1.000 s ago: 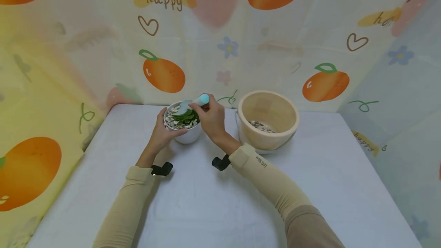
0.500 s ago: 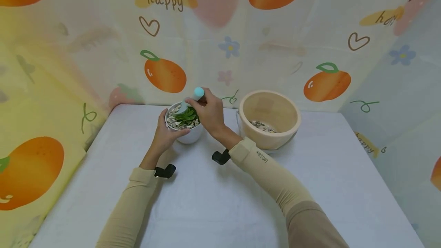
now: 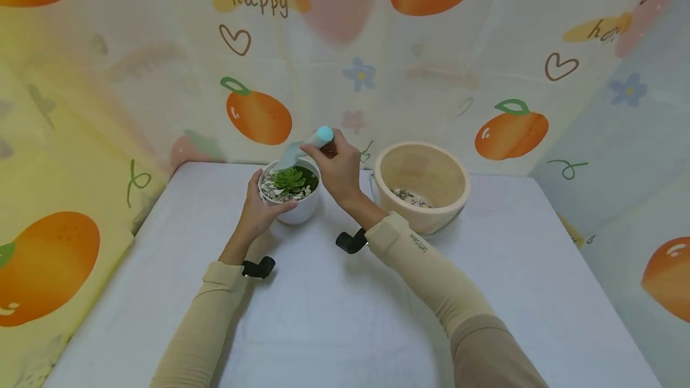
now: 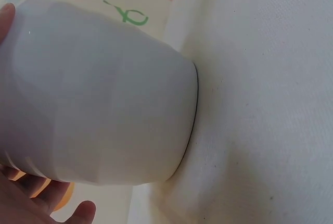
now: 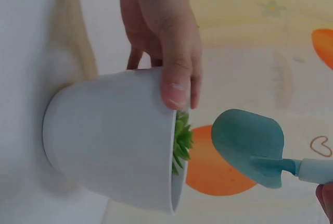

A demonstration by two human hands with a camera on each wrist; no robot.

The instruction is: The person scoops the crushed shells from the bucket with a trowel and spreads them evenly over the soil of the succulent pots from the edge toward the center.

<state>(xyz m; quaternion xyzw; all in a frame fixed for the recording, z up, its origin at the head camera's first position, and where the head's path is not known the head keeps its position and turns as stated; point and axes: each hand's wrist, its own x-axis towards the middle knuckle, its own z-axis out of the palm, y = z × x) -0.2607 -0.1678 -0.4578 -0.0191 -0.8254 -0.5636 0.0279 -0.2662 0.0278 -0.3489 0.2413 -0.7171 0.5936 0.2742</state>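
A white plant pot (image 3: pixel 295 215) stands on the table at centre-left, holding a green succulent (image 3: pixel 289 179) among pale pebbles, with dark soil showing on its right side. My left hand (image 3: pixel 257 213) grips the pot's left side, thumb along the front near the rim. In the right wrist view, that thumb presses the pot wall just under the rim. A small teal trowel (image 5: pixel 248 143) with a pale handle is held by my right hand (image 3: pixel 341 169), pinched at the handle. Its blade is above the pot's back rim, apart from the plant in the right wrist view.
To the right of the pot stands a large beige bucket (image 3: pixel 420 215) with some pebbles on its bottom. A white cloth covers the table (image 3: pixel 323 316). Behind it hangs a fruit-printed curtain (image 3: pixel 323 94), close to the table's far edge.
My right hand has risen and shifted slightly right, lifting the trowel up from over the succulent. More of the plant and soil now shows. The left hand stays on the pot.
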